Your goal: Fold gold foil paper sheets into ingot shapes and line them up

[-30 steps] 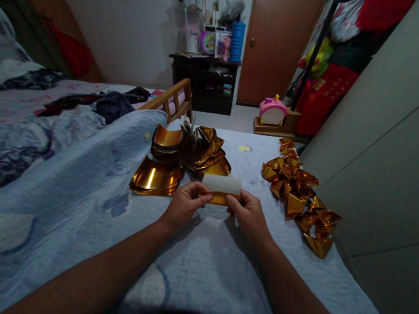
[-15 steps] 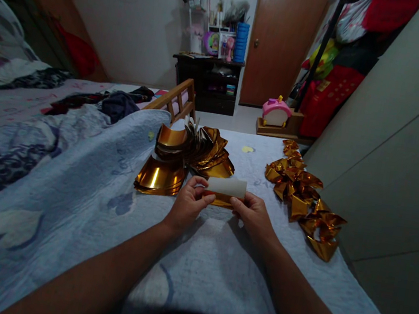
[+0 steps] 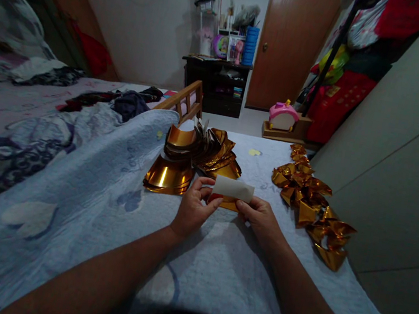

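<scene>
Between my two hands is a sheet of gold foil paper (image 3: pixel 233 188), its white back curled up and its shiny gold side showing below. My left hand (image 3: pixel 196 206) grips the left end with the thumb in front and fingers behind. At the right end, my right hand (image 3: pixel 260 217) pinches the sheet between thumb and fingers. Just beyond my left hand lies a fanned stack of gold foil sheets (image 3: pixel 169 174), curved and overlapping. Off to the right of my right hand runs a pile of folded gold foil pieces (image 3: pixel 311 198).
A light blue blanket (image 3: pixel 104 257) with heart patterns covers the surface under my hands. A wooden rail (image 3: pixel 190 95) rises behind the stack. Farther back are a dark cabinet (image 3: pixel 212 90), a pink toy (image 3: pixel 283 115) and a door (image 3: pixel 292 47). A pale panel (image 3: pixel 407 147) borders the right side.
The view has turned slightly left, so everything appears farther right. The sheet's white upper part is tilted a little differently; both hands still hold its ends.
</scene>
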The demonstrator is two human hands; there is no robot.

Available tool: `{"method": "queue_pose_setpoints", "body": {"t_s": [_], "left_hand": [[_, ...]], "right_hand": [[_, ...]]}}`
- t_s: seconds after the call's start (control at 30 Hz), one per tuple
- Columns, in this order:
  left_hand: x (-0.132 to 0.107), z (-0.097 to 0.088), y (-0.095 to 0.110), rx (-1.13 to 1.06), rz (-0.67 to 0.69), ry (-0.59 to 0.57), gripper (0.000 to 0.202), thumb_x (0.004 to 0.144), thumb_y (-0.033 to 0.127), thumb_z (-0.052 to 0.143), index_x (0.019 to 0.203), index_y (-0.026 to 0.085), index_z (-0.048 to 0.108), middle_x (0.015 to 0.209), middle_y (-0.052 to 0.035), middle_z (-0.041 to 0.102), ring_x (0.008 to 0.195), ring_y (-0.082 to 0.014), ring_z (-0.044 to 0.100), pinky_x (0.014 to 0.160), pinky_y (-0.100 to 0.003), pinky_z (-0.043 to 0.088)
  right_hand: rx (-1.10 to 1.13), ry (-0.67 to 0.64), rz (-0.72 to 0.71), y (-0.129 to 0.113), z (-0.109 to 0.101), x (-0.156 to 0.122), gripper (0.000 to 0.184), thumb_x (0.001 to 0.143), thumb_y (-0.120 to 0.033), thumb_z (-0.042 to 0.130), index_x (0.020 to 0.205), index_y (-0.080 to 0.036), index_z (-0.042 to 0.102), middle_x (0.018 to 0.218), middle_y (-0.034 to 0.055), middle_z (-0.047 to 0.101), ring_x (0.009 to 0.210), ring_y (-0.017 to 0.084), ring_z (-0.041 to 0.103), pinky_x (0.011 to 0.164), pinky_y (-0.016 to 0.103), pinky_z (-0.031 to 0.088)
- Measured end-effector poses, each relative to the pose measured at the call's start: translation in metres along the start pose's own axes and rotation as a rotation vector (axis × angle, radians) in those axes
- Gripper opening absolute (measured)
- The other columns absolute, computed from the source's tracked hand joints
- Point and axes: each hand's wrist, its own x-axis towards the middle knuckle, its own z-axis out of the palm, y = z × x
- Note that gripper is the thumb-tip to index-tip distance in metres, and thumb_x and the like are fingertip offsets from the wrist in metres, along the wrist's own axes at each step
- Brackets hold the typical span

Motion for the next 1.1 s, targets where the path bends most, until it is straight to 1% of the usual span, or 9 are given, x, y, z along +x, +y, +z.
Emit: {"method": "queue_pose_setpoints", "body": {"t_s": [0.03,0.1,0.2,0.3,0.47,0.63,0.77,0.9,1.1], "left_hand": [[-0.0005,0.0011,-0.0006,-0.037,-0.008,-0.003,0.033,0.077,0.026,0.076,0.103,0.021,0.056,0.084,-0.0011,0.072,0.073,-0.0150,0.065,0.067,-0.024,0.045],[-0.0014,0.0026,-0.0012,-0.080,0.001,0.007,0.030,0.075,0.028,0.077,0.095,0.020,0.056,0.085,-0.0012,0.072,0.077,-0.0157,0.066,0.070,-0.025,0.047],[-0.0025,0.0028,-0.0021,-0.076,0.025,0.028,0.029,0.073,0.031,0.080,0.085,0.019,0.058,0.082,-0.0008,0.068,0.076,-0.0153,0.065,0.073,-0.026,0.050],[-0.0040,0.0018,-0.0050,-0.053,0.041,0.029,0.029,0.072,0.034,0.082,0.085,0.019,0.060,0.081,-0.0010,0.067,0.077,-0.0158,0.064,0.074,-0.027,0.050],[-0.0064,0.0004,-0.0103,-0.024,0.077,0.017,0.028,0.075,0.035,0.081,0.088,0.020,0.062,0.083,-0.0019,0.066,0.081,-0.0168,0.064,0.077,-0.027,0.050],[-0.0059,-0.0006,-0.0079,0.017,0.125,0.023,0.023,0.078,0.036,0.077,0.084,0.019,0.062,0.080,-0.0008,0.065,0.076,-0.0150,0.062,0.073,-0.026,0.049],[-0.0043,-0.0004,-0.0065,0.042,0.136,0.044,0.020,0.082,0.035,0.072,0.084,0.018,0.061,0.075,0.0008,0.062,0.070,-0.0130,0.058,0.069,-0.024,0.047],[-0.0026,0.0006,-0.0059,0.003,0.125,0.060,0.018,0.082,0.033,0.071,0.083,0.018,0.061,0.074,0.0022,0.059,0.069,-0.0116,0.056,0.067,-0.023,0.045],[0.0007,0.0019,-0.0027,-0.068,0.064,0.066,0.019,0.079,0.031,0.071,0.079,0.018,0.057,0.072,0.0037,0.055,0.067,-0.0105,0.052,0.065,-0.022,0.042]], "right_hand": [[0.012,0.000,0.001,0.0000,0.0004,0.0000,0.034,0.073,-0.050,0.076,0.079,-0.016,0.071,0.057,-0.0023,0.055,0.051,0.011,0.043,0.050,0.025,0.030],[0.029,0.004,0.005,-0.0007,0.0014,-0.0002,0.034,0.072,-0.050,0.076,0.074,-0.016,0.069,0.056,-0.0025,0.055,0.052,0.011,0.043,0.050,0.025,0.031],[0.041,0.016,0.017,-0.0025,0.0030,-0.0011,0.036,0.071,-0.052,0.076,0.068,-0.017,0.064,0.055,-0.0025,0.054,0.051,0.011,0.043,0.051,0.026,0.030],[0.051,0.012,0.029,-0.0040,0.0043,-0.0018,0.037,0.070,-0.053,0.077,0.067,-0.018,0.064,0.055,-0.0022,0.055,0.051,0.011,0.043,0.052,0.026,0.030],[0.060,0.005,0.032,-0.0021,0.0050,-0.0005,0.038,0.069,-0.053,0.077,0.071,-0.016,0.067,0.057,-0.0019,0.056,0.053,0.011,0.044,0.053,0.026,0.031],[0.045,0.011,0.023,0.0004,0.0045,-0.0002,0.038,0.070,-0.052,0.077,0.070,-0.016,0.065,0.057,-0.0024,0.055,0.053,0.011,0.044,0.053,0.026,0.030],[0.049,-0.001,0.020,-0.0015,0.0043,-0.0018,0.036,0.072,-0.050,0.076,0.073,-0.016,0.066,0.057,-0.0033,0.054,0.053,0.010,0.043,0.054,0.026,0.030],[0.049,-0.019,0.017,-0.0028,0.0041,-0.0020,0.034,0.073,-0.048,0.075,0.074,-0.015,0.067,0.057,-0.0028,0.054,0.054,0.011,0.043,0.054,0.026,0.030],[0.092,-0.026,0.009,0.0012,0.0028,0.0001,0.033,0.071,-0.046,0.077,0.075,-0.016,0.067,0.058,-0.0032,0.054,0.053,0.011,0.043,0.053,0.026,0.029]]}}
